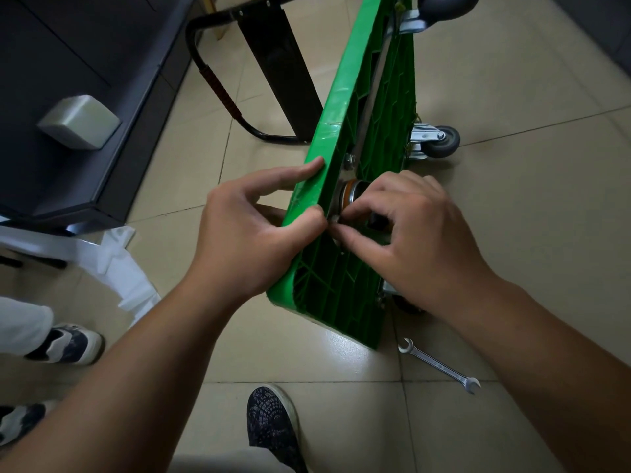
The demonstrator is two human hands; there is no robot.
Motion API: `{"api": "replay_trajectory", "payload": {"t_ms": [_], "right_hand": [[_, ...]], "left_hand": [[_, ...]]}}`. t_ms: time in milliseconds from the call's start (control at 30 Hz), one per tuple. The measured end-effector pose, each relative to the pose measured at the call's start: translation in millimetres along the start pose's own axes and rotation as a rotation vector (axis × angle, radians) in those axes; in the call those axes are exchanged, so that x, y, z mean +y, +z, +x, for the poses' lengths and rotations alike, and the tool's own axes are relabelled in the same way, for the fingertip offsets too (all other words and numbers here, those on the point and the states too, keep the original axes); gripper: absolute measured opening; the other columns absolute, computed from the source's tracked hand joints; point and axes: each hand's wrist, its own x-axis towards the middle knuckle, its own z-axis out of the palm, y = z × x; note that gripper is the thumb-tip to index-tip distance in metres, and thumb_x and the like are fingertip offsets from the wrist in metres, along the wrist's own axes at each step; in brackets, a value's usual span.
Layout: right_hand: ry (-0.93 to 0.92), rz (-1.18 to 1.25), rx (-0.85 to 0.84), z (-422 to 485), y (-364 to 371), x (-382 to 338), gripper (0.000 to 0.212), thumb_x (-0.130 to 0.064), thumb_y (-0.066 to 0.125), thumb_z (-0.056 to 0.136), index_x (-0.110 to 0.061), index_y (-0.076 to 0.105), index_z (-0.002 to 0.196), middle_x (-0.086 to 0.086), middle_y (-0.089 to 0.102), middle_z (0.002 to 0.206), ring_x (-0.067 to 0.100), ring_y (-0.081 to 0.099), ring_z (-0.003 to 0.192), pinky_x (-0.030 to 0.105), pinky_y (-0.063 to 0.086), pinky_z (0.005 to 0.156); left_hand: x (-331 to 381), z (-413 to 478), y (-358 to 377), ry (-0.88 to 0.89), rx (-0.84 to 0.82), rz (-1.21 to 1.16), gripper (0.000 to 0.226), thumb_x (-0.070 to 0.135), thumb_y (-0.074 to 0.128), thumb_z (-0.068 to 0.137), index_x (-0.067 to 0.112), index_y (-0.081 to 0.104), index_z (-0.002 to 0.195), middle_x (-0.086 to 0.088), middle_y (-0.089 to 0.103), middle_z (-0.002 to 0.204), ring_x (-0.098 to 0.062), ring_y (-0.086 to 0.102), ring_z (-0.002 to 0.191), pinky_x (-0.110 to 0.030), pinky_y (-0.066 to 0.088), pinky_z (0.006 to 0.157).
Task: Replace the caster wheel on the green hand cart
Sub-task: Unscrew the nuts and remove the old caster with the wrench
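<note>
Cart: the green hand cart (345, 107) is standing tipped on its long edge on the floor (512, 199), with the ribbed underside facing my right.
Caster: the caster wheel (351, 196) I am working on is sitting against the underside near the upper rim. My right hand is hiding most of it, so only its metal and orange swivel part is showing.
Left hand: my left hand (252, 233) is gripping the cart's rim. The forefinger is lying along the edge and the thumb is pressing just beside the mount, holding the deck steady.
Right hand: my right hand (409, 233) is pinching a small metal fastener (334, 220) between the thumb and fingers (345, 230), right at the caster plate. Whether it is a nut or a bolt end I cannot tell.
Step, as I judge it: I am turning this fastener by hand at the mount.
Doing it well: I am aiming to keep the fastener square to its hole, turning it lightly in short twists so that the thread is not crossing. The left hand should be bracing so the tipped deck is not rocking or sliding.
Tool: the wrench (438, 365) is lying on the floor near the cart's lower corner, untouched, within reach for when hand turning is no longer enough.
Risk: a small part pinched this lightly is likely to drop among the ribs, so I am keeping my grip close to the plate.
</note>
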Motion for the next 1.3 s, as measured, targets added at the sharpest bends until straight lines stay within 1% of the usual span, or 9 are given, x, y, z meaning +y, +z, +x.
{"api": "replay_trajectory", "payload": {"t_ms": [100, 267, 400, 500, 667, 867, 933, 1100, 1300], "right_hand": [[-0.009, 0.010, -0.011, -0.1, 1.5, -0.4, 0.020, -0.039, 0.077, 0.083, -0.020, 0.075, 0.091, -0.005, 0.065, 0.089, 0.020, 0.058, 0.087, 0.039, 0.042, 0.078], [-0.035, 0.010, 0.001, -0.6, 1.8, 0.0, 0.020, -0.033, 0.082, 0.080, -0.020, 0.074, 0.093, -0.005, 0.065, 0.091, 0.019, 0.058, 0.088, 0.039, 0.042, 0.078], [-0.023, 0.046, 0.008, 1.1, -0.9, 4.6, 0.026, -0.045, 0.077, 0.082, -0.023, 0.075, 0.093, -0.006, 0.064, 0.090, 0.017, 0.058, 0.087, 0.039, 0.042, 0.079], [-0.042, 0.032, -0.013, 3.3, -0.8, 6.8, 0.026, -0.047, 0.070, 0.087, -0.022, 0.076, 0.091, -0.006, 0.064, 0.089, 0.018, 0.058, 0.087, 0.041, 0.042, 0.080], [-0.044, 0.063, -0.031, 4.9, 1.5, 5.9, 0.018, -0.038, 0.077, 0.083, -0.022, 0.075, 0.091, -0.008, 0.066, 0.090, 0.017, 0.059, 0.089, 0.041, 0.044, 0.083], [-0.085, 0.068, 0.008, 2.7, 2.7, 4.6, 0.018, -0.028, 0.082, 0.079, -0.018, 0.075, 0.092, -0.004, 0.067, 0.090, 0.019, 0.060, 0.087, 0.043, 0.045, 0.078], [-0.089, 0.076, 0.013, 2.4, 1.8, 5.8, 0.019, -0.029, 0.083, 0.079, -0.018, 0.076, 0.093, -0.005, 0.067, 0.091, 0.019, 0.060, 0.087, 0.043, 0.046, 0.078], [-0.058, 0.075, -0.006, 5.9, -3.5, 10.9, 0.026, -0.048, 0.073, 0.085, -0.022, 0.075, 0.087, -0.007, 0.065, 0.086, 0.016, 0.058, 0.084, 0.043, 0.045, 0.079], [-0.051, 0.041, -0.021, 5.6, 0.1, 7.1, 0.019, -0.038, 0.079, 0.082, -0.020, 0.074, 0.087, -0.006, 0.066, 0.087, 0.018, 0.058, 0.085, 0.042, 0.044, 0.080]], "left_hand": [[-0.9, 0.1, 0.4, -0.003, 0.010, -0.018, 0.048, 0.028, 0.074, 0.078, 0.032, 0.072, 0.126, 0.011, 0.072, 0.124, -0.014, 0.078, 0.080, -0.038, 0.065, 0.063], [-0.7, -0.2, 1.2, 0.000, 0.016, -0.017, 0.047, 0.024, 0.074, 0.079, 0.032, 0.072, 0.125, 0.012, 0.072, 0.122, -0.013, 0.078, 0.079, -0.038, 0.065, 0.062], [-0.5, 0.0, 1.3, 0.004, 0.011, -0.016, 0.047, 0.023, 0.073, 0.079, 0.031, 0.072, 0.126, 0.010, 0.072, 0.124, -0.013, 0.078, 0.079, -0.036, 0.065, 0.061], [-1.2, -0.2, 1.7, 0.006, 0.010, -0.021, 0.047, 0.023, 0.074, 0.079, 0.030, 0.072, 0.126, 0.010, 0.071, 0.124, -0.013, 0.078, 0.079, -0.037, 0.065, 0.061], [-3.3, 1.1, 0.7, 0.008, 0.013, -0.033, 0.047, 0.022, 0.075, 0.080, 0.031, 0.072, 0.126, 0.008, 0.073, 0.124, -0.015, 0.078, 0.079, -0.038, 0.065, 0.062], [-4.7, 1.4, 1.0, 0.026, 0.005, -0.041, 0.047, 0.022, 0.075, 0.081, 0.029, 0.072, 0.127, 0.007, 0.072, 0.125, -0.014, 0.078, 0.080, -0.037, 0.065, 0.061], [-5.0, 1.4, 1.4, 0.027, 0.010, -0.039, 0.046, 0.021, 0.075, 0.081, 0.029, 0.072, 0.127, 0.007, 0.072, 0.125, -0.014, 0.078, 0.079, -0.036, 0.065, 0.061], [-5.1, 1.4, 1.7, 0.020, 0.005, -0.056, 0.047, 0.023, 0.075, 0.081, 0.029, 0.072, 0.127, 0.005, 0.072, 0.126, -0.014, 0.078, 0.080, -0.037, 0.065, 0.061], [-4.3, 1.5, 1.7, 0.021, 0.014, -0.062, 0.046, 0.020, 0.075, 0.081, 0.029, 0.073, 0.126, 0.007, 0.073, 0.124, -0.014, 0.078, 0.081, -0.036, 0.065, 0.062]]}}
